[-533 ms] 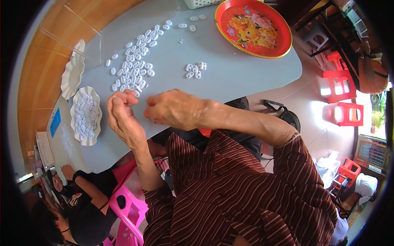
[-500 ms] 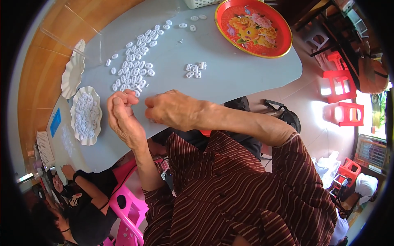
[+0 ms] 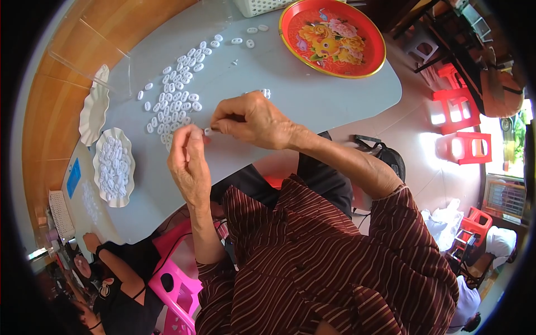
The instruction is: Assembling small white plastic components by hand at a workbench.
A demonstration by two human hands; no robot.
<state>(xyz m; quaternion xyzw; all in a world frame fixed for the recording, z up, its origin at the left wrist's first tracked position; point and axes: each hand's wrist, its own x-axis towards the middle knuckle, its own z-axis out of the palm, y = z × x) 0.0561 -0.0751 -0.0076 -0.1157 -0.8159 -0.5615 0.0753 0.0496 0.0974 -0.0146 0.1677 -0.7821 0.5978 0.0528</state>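
- Left hand [image 3: 188,162] pinched shut at the fingertips on a small white piece [image 3: 207,132], held just above the table [image 3: 312,100].
- Right hand [image 3: 254,120] likewise closed, thumb and forefinger gripping the same piece from the other side; fingertips of both hands meeting.
- Loose pieces [image 3: 176,97] spread on the table beyond the hands, seemingly not yet handled.
- Dish [image 3: 113,166] at left heaped with pieces, probably the finished share; second dish [image 3: 92,106] beside it.
- Red tray [image 3: 332,36] well apart at the far edge.
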